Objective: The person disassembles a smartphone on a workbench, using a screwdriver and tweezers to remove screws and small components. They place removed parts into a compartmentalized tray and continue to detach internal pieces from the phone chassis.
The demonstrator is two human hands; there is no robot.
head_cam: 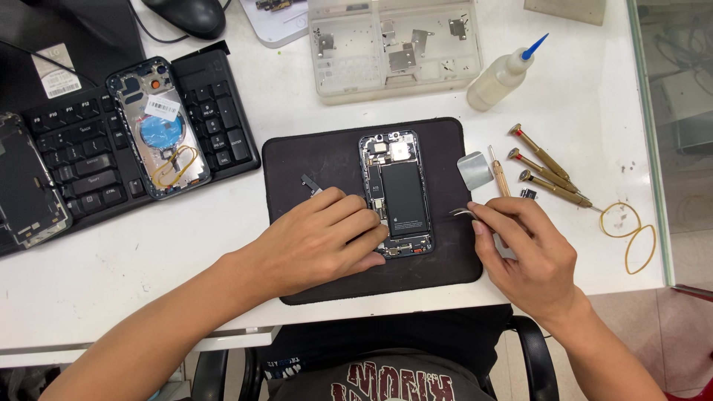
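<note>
Opened phone (399,194) lies mid-frame on dark mat (312,160), long axis near-to-far. Left hand (323,241) rests on its lower left edge, fingers flat, holding nothing. Right hand (523,249), just right of phone, pinches tweezers (462,213), tips pointing left toward it.

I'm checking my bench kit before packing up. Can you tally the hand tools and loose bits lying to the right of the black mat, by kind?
Brass-handled screwdrivers: 3
Thin pale-handled screwdriver: 1
Rubber bands: 2
Squeeze bottle with blue tip: 1
Total: 7
Tweezers in the right hand not counted.
</note>
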